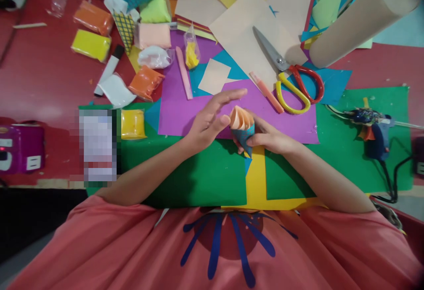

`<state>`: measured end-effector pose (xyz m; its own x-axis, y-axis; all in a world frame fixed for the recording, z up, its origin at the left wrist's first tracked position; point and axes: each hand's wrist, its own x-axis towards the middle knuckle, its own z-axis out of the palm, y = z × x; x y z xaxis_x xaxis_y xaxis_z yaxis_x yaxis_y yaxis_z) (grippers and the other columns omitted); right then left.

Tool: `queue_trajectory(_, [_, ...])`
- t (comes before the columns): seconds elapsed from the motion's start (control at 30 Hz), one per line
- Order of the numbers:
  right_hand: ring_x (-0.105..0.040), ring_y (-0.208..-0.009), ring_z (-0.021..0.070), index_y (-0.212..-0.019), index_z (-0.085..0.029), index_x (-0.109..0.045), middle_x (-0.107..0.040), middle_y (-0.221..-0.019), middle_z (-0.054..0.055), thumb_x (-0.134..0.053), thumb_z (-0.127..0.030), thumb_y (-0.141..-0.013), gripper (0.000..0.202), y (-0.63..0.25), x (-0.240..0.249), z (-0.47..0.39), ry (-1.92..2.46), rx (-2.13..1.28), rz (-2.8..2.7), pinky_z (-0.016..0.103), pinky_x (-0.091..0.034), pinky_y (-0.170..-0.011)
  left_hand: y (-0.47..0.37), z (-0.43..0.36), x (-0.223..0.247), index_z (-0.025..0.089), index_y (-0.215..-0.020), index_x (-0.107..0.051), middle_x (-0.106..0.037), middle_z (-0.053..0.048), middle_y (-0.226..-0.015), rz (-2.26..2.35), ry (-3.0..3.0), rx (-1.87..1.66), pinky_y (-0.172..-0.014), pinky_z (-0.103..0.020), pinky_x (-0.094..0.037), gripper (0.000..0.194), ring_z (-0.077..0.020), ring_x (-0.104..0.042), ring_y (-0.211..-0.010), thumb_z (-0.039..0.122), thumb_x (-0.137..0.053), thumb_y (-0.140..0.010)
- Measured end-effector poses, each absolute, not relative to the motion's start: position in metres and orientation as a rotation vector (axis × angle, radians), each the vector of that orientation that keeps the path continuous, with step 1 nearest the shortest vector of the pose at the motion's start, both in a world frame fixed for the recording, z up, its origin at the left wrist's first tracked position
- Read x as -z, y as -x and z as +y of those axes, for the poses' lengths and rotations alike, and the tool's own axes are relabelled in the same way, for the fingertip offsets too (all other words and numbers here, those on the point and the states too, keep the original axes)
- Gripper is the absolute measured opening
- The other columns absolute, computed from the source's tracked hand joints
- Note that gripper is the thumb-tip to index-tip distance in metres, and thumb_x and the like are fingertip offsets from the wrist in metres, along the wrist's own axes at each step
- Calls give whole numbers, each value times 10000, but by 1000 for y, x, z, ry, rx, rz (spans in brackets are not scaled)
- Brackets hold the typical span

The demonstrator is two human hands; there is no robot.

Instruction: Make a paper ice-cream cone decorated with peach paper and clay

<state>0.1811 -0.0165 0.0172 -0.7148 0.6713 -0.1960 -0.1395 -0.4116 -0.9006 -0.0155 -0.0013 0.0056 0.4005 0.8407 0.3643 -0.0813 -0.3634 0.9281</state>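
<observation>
Our right hand [270,139] pinching a blue cone [243,136] with peach swirls [241,118], our left hand [209,122] spread beside it, scissors [281,63] beyond

Scissors [281,62] near beige roll [354,22]; purple device [26,148] left.

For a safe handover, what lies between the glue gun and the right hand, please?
The head view shows purple paper nearest the right hand, then green paper, otherwise bare.

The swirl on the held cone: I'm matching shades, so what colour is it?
The swirl is pale peach-orange, best seen in the head view.
</observation>
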Motion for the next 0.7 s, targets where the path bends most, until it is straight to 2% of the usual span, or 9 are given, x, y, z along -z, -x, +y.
queue_trajectory(0.13, [-527, -482, 78, -1050, -199, -477, -554, -678, -83, -617, -196, -731, 349, -180, -24, -17, 813, -2188, -1352, 201, -439, -439, 13, -6, -12, 278, -1146, -707, -753, -47, -1182, 667, -1524, -991, -987, -392, -594, 359, -217, -711, -1138, 513, -478, -1000])
queue_trajectory(0.2, [-522, -521, 79, -1088, -194, -499, -569, -717, -72, -693, -251, -740, 402, -178, -25, -16, 970, -2013, -1406, 210, -454, -473, 11, -7, -15, 226, -1064, -718, -770, -62, -1113, 715, -1513, -1032, -932, -354, -599, 339, -201, -728, -1070, 484, -509, -996])
queue_trajectory(0.3, [-619, -734, 139, -1039, -164, -578, -637, -837, -9, -800, -344, -697, 446, -175, -27, -16, 1132, -1764, -1566, 281, -549, -657, 9, -8, -17, 214, -1049, -707, -771, -63, -1089, 699, -1513, -1051, -892, -327, -597, 323, -184, -733, -1026, 478, -531, -989])
queue_trajectory(0.37, [-648, -799, 177, -979, -149, -611, -653, -850, 13, -808, -387, -693, 421, -173, -28, -18, 1149, -1779, -1625, 329, -575, -720, 7, -9, -16, 219, -1052, -707, -769, -61, -1092, 650, -1510, -1030, -906, -338, -591, 343, -185, -731, -1025, 492, -507, -996])
queue_trajectory(0.53, [-688, -929, 205, -1059, -171, -578, -687, -999, 50, -792, -364, -688, 470, -168, -29, -24, 1112, -1846, -1565, 391, -607, -845, 5, -15, -12, 265, -1033, -714, -768, -42, -1073, 591, -1438, -996, -954, -391, -580, 374, -210, -725, -1040, 521, -443, -1009])
queue_trajectory(0.7, [-698, -1000, 219, -1077, -155, -568, -686, -1059, 77, -780, -356, -693, 483, -167, -27, -26, 1079, -1899, -1552, 437, -599, -939, 4, -16, -13, 237, -986, -706, -767, -62, -1066, 594, -1397, -932, -956, -375, -580, 416, -208, -728, -1040, 553, -436, -1001])
